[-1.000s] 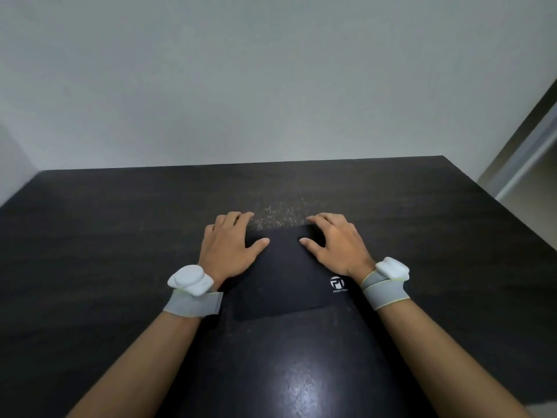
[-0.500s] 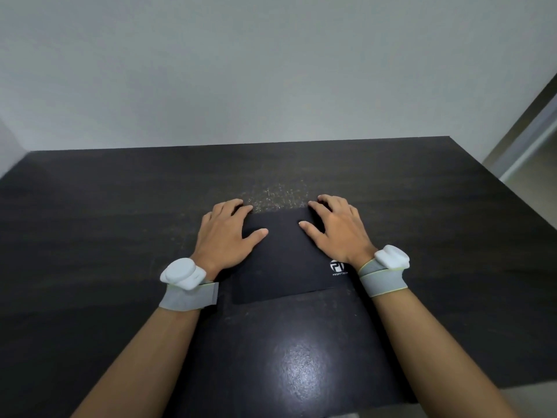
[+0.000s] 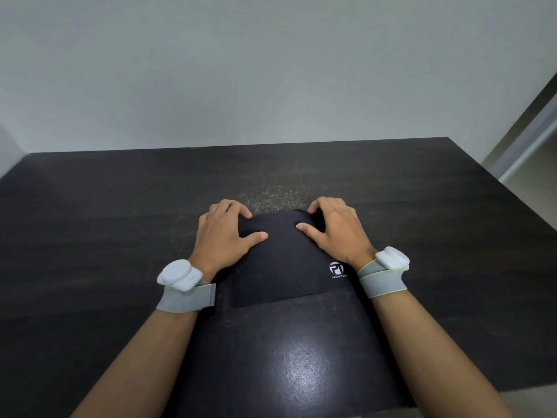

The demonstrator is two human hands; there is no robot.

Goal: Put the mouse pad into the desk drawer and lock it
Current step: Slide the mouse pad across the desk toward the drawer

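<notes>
A black mouse pad (image 3: 283, 267) with a white logo near its right front corner lies on the dark desk (image 3: 105, 221). My left hand (image 3: 224, 236) grips the pad's far left corner, fingers curled over the far edge and thumb on top. My right hand (image 3: 334, 229) grips the far right corner the same way. The pad's far edge is lifted and bowed upward between the two hands; its near edge rests on the desk. No drawer is in view.
A pale wall (image 3: 271, 70) stands behind the desk. A lighter scuffed patch (image 3: 277, 194) marks the desktop just beyond the pad. At the far right a doorway edge (image 3: 530, 140) and pale floor show past the desk's right edge.
Both hands have curled their fingers over the pad's far edge and raised it off the desk. Before, the pad lay flat under the hands.
</notes>
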